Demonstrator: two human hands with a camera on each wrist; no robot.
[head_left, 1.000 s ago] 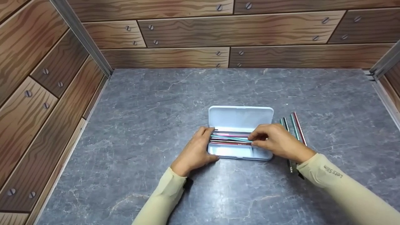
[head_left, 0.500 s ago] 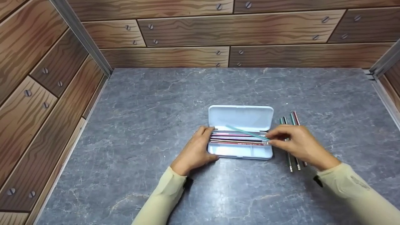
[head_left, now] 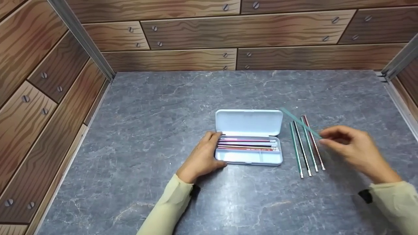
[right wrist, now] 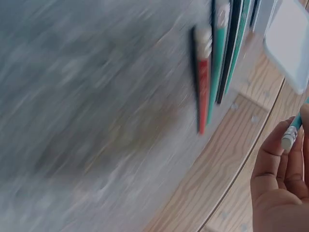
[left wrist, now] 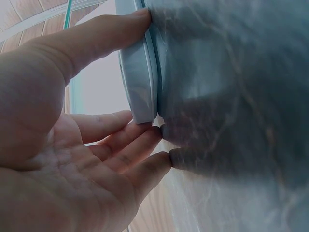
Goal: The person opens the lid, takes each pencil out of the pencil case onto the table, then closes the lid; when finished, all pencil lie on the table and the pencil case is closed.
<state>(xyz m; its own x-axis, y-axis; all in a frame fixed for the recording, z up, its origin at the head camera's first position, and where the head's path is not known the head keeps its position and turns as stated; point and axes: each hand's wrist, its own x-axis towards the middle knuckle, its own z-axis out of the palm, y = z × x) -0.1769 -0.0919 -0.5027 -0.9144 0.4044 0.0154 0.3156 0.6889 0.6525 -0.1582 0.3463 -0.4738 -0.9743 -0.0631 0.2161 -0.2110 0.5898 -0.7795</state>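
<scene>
A pale blue pencil case (head_left: 249, 123) lies with its lid raised, several pencils (head_left: 245, 145) lying lengthwise in its rear compartment. At its left end my left hand (head_left: 200, 160) grips the case, thumb on the front edge and fingers at the back left corner; the left wrist view shows the thumb (left wrist: 96, 41) on the case's edge (left wrist: 140, 82). Right of the case, my right hand (head_left: 357, 151) pinches a teal pencil (head_left: 299, 122) near its eraser end and holds it slanted above the table. That pencil's white eraser (right wrist: 287, 141) shows in the right wrist view.
Between case and right hand, several pencils lie roughly side by side on the grey marbled table (head_left: 163, 107), among them a green one (head_left: 296, 148), a black one (head_left: 302, 148) and a red one (head_left: 315, 143). Wood-patterned walls (head_left: 192, 58) bound the table at back and sides.
My right hand has drawn the teal pencil out of the case and carried it rightward, over the pencils on the table. The left hand stays at the case's left end.
</scene>
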